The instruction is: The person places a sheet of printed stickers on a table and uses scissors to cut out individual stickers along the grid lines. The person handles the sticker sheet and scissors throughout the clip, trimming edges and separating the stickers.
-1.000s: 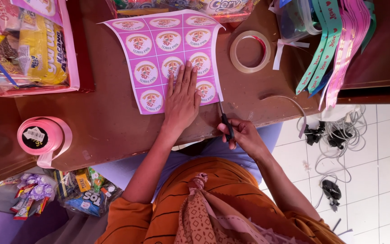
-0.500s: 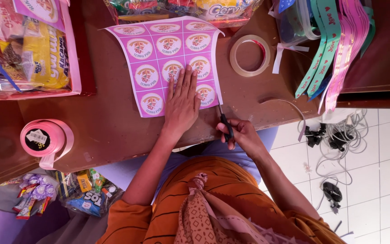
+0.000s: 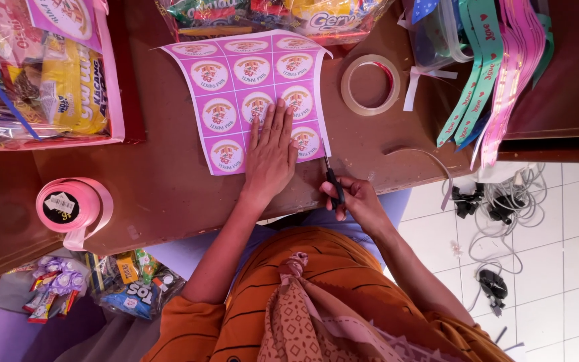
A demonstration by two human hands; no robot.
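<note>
The person's left hand (image 3: pixel 271 155) is lying flat, fingers spread, pressing down on a pink paper sheet of round printed stickers (image 3: pixel 249 94) that is resting on the brown wooden table (image 3: pixel 169 188). The right hand (image 3: pixel 355 201) is curling closed around the dark handles of a pair of scissors (image 3: pixel 333 182), whose blades are meeting the sheet's right edge. A roll of clear tape (image 3: pixel 370 84) is lying just beside the sheet, and a pink ribbon spool (image 3: pixel 72 206) is sitting well apart.
</note>
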